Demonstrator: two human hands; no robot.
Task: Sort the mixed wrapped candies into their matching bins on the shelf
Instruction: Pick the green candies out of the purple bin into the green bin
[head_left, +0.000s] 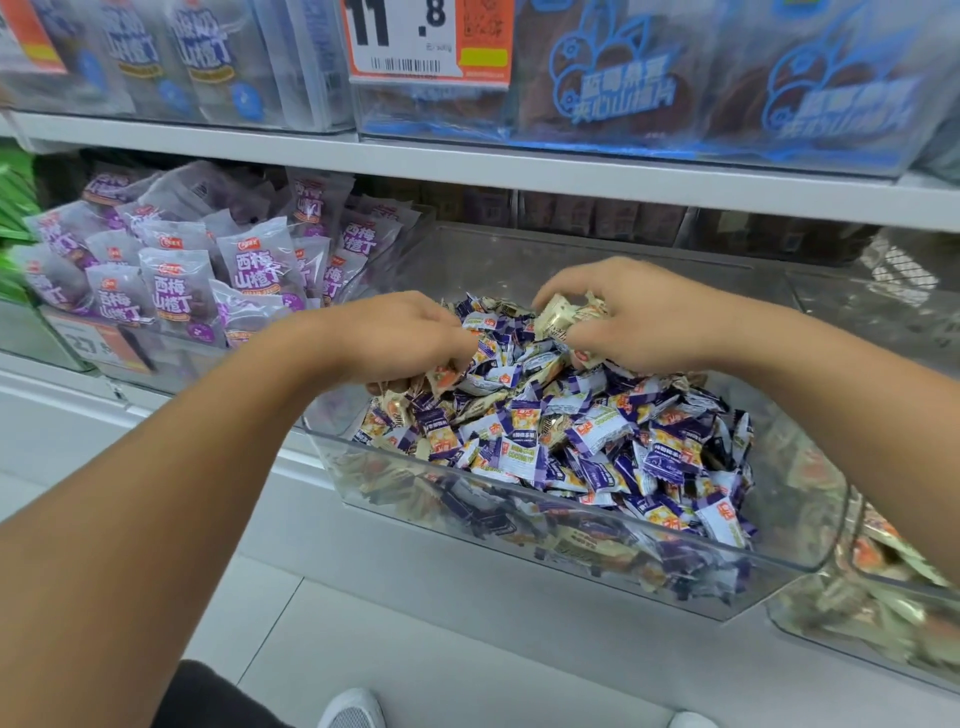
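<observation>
Both hands are inside a clear plastic bin (545, 525) that sits on the lower shelf and holds a heap of small wrapped candies (571, 436), mostly purple-and-white wrappers with some cream ones mixed in. The bin's long axis runs from the lower right toward the upper left, its front wall slanting across the view. The candies lie jumbled, pointing every way.

The right hand (639, 317) has its fingers curled around a bunch of cream-wrapped candies (569, 314), held just above the pile at the far side of the bin; their wrappers point roughly left and away. The left hand (400, 338) is palm-down at the left edge of the heap, fingers bent into the candies and closed on a few wrappers (441, 376) near its fingertips.

To the left, a neighbouring bin is stacked with purple snack packets (176, 291) standing mostly upright. To the lower right, another clear bin (852, 613) holds cream-wrapped candies. Above, an orange price tag (426, 41) hangs from the upper shelf (467, 166).
</observation>
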